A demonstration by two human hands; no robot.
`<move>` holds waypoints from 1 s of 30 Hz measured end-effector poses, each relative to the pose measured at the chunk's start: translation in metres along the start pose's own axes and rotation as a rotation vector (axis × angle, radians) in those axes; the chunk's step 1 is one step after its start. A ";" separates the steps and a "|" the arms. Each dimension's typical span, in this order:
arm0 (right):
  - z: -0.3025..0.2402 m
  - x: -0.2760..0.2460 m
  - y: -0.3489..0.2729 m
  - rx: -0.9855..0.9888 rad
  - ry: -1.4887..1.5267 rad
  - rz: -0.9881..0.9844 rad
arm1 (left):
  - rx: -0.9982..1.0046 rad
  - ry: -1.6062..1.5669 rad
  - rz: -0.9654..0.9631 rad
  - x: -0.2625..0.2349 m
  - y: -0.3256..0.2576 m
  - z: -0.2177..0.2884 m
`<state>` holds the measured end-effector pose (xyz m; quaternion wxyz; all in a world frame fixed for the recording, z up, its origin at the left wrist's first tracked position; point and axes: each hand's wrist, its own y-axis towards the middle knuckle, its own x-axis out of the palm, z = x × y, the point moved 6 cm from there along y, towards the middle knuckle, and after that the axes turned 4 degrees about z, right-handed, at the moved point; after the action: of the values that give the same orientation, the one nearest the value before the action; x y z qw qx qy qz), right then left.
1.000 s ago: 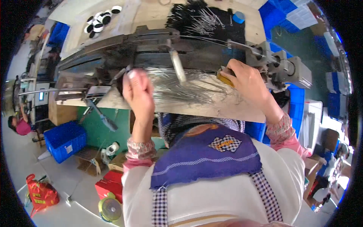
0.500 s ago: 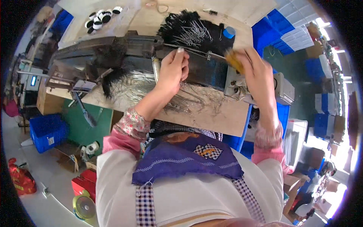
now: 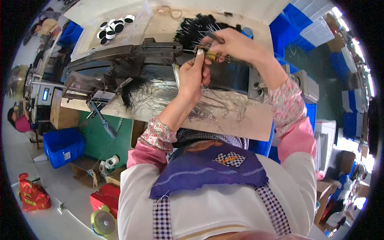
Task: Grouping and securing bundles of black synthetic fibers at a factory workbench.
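My left hand (image 3: pixel 193 78) is closed in a pinch above the front of a dark metal machine (image 3: pixel 156 54), its thumb pointing up. What sits between its fingertips is too small to make out. Close against it, my right hand (image 3: pixel 238 47) grips a hand tool with yellow and dark parts (image 3: pixel 211 55); its exact kind is hidden by the fingers. Just behind both hands lies a heap of black-bristled brushes with twisted wire stems (image 3: pixel 190 34). Silvery wires (image 3: pixel 160 90) lie loose on the bench before the machine, beside my left wrist.
White-and-black round pieces (image 3: pixel 111 35) sit on clear sheeting at the back left. A blue cap (image 3: pixel 248 32) stands behind my right hand. Loose dark bristles litter the wooden bench (image 3: pixel 256 120). A metal bracket (image 3: pixel 102 96) juts out at left. Blue crates (image 3: pixel 64 148) flank the bench.
My right hand has swung leftward with the yellow tool, from the machine's right end to beside my left hand. My left hand stays pinched near the machine. The whole view has shifted slightly.
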<state>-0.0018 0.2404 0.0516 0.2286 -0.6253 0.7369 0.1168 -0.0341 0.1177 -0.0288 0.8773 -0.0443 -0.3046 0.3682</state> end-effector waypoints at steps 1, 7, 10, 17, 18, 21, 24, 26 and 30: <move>0.007 -0.002 0.003 0.052 0.085 -0.031 | 0.023 0.041 0.002 0.000 0.003 0.002; 0.002 0.001 0.009 0.033 -0.242 -0.130 | -0.064 -0.271 -0.371 0.032 -0.008 -0.003; -0.013 -0.012 0.000 -0.308 -0.667 0.115 | -0.271 -0.792 -0.206 0.023 -0.008 0.004; -0.044 0.038 -0.035 -0.583 -0.728 0.368 | -0.203 -0.725 -0.165 0.009 -0.008 0.012; -0.053 0.048 -0.038 -0.616 -0.723 0.522 | -0.208 -0.829 -0.247 0.011 -0.014 0.016; -0.044 0.011 -0.018 -0.485 -0.561 0.533 | -0.071 -0.762 -0.241 0.003 -0.013 0.014; -0.032 -0.001 -0.016 -0.427 -0.545 0.441 | -0.044 -0.738 -0.192 0.006 -0.017 0.020; -0.030 0.008 -0.013 -0.409 -0.549 0.394 | -0.033 -0.731 -0.183 0.008 -0.018 0.020; -0.037 0.013 -0.011 -0.484 -0.627 0.424 | -0.016 -0.693 -0.203 0.004 -0.020 0.026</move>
<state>0.0004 0.2102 0.0786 0.2589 -0.4302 0.6953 0.5143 -0.0340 0.1018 0.0001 0.7538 0.1067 -0.5894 0.2701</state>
